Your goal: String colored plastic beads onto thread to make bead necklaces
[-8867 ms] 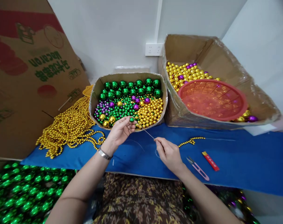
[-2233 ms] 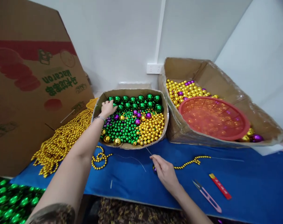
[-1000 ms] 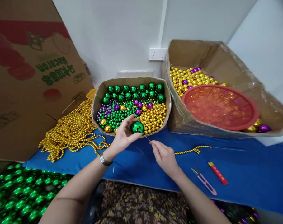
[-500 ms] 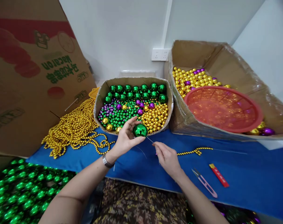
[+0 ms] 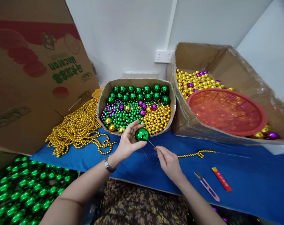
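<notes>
My left hand pinches a large shiny green bead just in front of the small cardboard box of green, purple and gold beads. My right hand pinches a thin needle whose tip points at the green bead. A thread with a short run of small gold beads trails to the right across the blue cloth.
A heap of gold bead strings lies left of the box. A larger carton on the right holds gold beads and a red plastic basket. Pink thread snips and a red cutter lie right of my hand. Green beads fill the lower left.
My left hand reached into the box's back row, came back with a large green bead, and now holds it at the needle tip. The right hand stayed put.
</notes>
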`<state>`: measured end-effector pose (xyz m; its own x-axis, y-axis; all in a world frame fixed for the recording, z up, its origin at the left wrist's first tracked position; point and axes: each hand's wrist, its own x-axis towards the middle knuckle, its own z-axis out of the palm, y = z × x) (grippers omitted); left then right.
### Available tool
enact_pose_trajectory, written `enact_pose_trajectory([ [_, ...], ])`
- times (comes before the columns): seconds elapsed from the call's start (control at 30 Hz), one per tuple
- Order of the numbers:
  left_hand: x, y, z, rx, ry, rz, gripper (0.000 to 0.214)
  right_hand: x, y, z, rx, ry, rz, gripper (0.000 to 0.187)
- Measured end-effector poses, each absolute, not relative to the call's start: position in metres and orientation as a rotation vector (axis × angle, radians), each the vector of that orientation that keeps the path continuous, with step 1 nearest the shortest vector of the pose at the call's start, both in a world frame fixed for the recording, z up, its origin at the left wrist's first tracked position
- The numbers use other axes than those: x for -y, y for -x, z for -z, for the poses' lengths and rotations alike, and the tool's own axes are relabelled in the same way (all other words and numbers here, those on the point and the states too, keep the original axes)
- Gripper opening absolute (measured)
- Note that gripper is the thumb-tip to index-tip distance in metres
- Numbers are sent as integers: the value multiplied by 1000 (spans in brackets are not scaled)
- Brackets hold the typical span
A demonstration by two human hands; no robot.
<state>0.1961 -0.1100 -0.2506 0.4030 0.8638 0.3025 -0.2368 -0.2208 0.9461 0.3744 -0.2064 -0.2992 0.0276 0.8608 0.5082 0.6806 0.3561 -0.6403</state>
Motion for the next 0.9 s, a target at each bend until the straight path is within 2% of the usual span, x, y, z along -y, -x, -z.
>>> enact_pose_trajectory([
  [0.23, 114, -196, 250, -535, -1412, -1125, 79, 209, -374, 304, 1703, 1384, -284, 20],
  [0.43, 121, -195, 249, -541, -1298, -961, 64, 211, -375, 305, 1714, 1370, -266, 21],
  [0.9, 124, -195, 245, -537, -1094, -905, 64, 214, -375, 299, 1723, 1371, -291, 20],
])
